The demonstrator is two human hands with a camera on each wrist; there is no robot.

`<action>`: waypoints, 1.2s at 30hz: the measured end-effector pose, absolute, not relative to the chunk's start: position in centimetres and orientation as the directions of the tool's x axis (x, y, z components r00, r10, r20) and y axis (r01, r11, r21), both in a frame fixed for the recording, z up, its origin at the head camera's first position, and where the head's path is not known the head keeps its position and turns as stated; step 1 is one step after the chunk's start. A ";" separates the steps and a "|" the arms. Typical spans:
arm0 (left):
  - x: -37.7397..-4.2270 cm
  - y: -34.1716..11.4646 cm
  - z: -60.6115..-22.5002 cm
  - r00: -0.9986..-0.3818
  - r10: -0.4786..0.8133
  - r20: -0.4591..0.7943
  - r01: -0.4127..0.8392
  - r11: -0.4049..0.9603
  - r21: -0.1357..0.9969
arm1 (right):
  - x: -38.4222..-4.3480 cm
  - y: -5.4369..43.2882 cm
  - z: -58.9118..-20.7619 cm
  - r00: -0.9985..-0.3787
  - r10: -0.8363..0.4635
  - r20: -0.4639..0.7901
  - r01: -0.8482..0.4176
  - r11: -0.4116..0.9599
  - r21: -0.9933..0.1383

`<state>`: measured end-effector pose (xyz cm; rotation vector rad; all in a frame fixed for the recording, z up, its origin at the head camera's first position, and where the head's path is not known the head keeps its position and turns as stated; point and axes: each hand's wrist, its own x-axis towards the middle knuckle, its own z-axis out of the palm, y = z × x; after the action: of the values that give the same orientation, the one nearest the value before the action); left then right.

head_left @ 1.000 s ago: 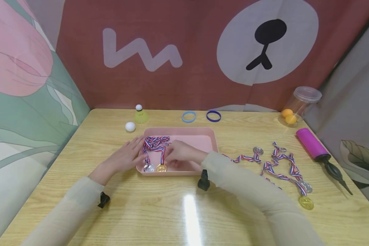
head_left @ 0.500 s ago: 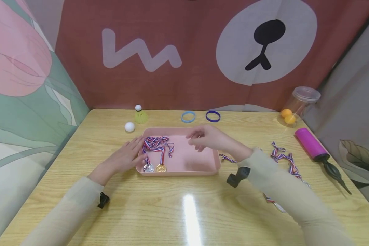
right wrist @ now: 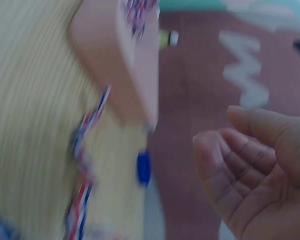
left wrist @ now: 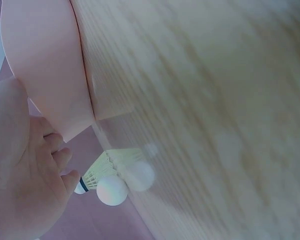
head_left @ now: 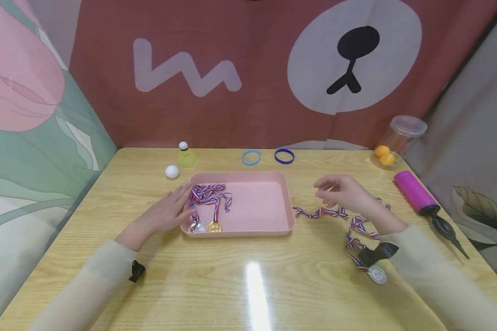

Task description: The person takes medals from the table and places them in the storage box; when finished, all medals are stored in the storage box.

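Pink tray (head_left: 261, 209) sits mid-bench (head_left: 186, 289); in its L half a tangle of red/white/blue ribbons (head_left: 207, 194), w/ silver medal (head_left: 197, 226) & gold medal (head_left: 214, 227) side by side nr the front wall. L hand (head_left: 167, 211) is at tray's L end, fingers straight & relaxed, tips at the rim. R hand (head_left: 343, 191) is off to R of tray, above bench, fingers loosely curled, narrow gap btw thumb & fingertips. Nr/below it: striped ribbon (head_left: 320, 213) running R from just beside tray, plus a crumpled one (head_left: 358, 225) leading fwd to a second silver medal (head_left: 377, 275); parts hidden by R arm. Behind tray: lt blue ring (head_left: 251, 164) & dk blue ring (head_left: 284, 163). Back L: yellow shuttlecock (head_left: 187, 157) w/ white ball (head_left: 171, 172) just in front. Back R: clear jar (head_left: 406, 133) w/ 2 orange balls (head_left: 387, 159) inside; pink pump (head_left: 416, 192), blk nozzle end, lies in front of it.
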<state>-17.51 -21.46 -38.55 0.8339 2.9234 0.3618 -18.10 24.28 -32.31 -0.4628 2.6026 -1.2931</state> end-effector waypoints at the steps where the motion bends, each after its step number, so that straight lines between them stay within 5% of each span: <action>1: -17.5 -21.5 -38.5 -0.849 0.528 -0.014 0.508 0.825 0.248 | -18.3 25.2 -32.7 -0.936 -0.350 -0.029 -0.190 0.574 -0.797; 12: -17.5 -21.5 -38.6 -0.841 0.540 0.007 0.526 0.816 0.241 | -21.3 32.4 -36.4 -0.934 -0.356 -0.035 -0.225 0.662 -0.714; 23: -17.5 -21.5 -38.5 -0.843 0.538 0.007 0.524 0.818 0.236 | -22.1 33.2 -38.2 -0.866 -0.484 -0.130 -0.309 0.719 -0.623; 36: -17.6 -21.5 -38.5 -0.845 0.534 0.001 0.519 0.820 0.242 | -22.3 32.7 -38.5 -0.856 -0.498 -0.143 -0.342 0.751 -0.564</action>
<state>-17.60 -21.49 -38.48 0.8494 2.9331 0.3604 -22.32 32.74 -38.55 -0.6548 2.6658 -0.7782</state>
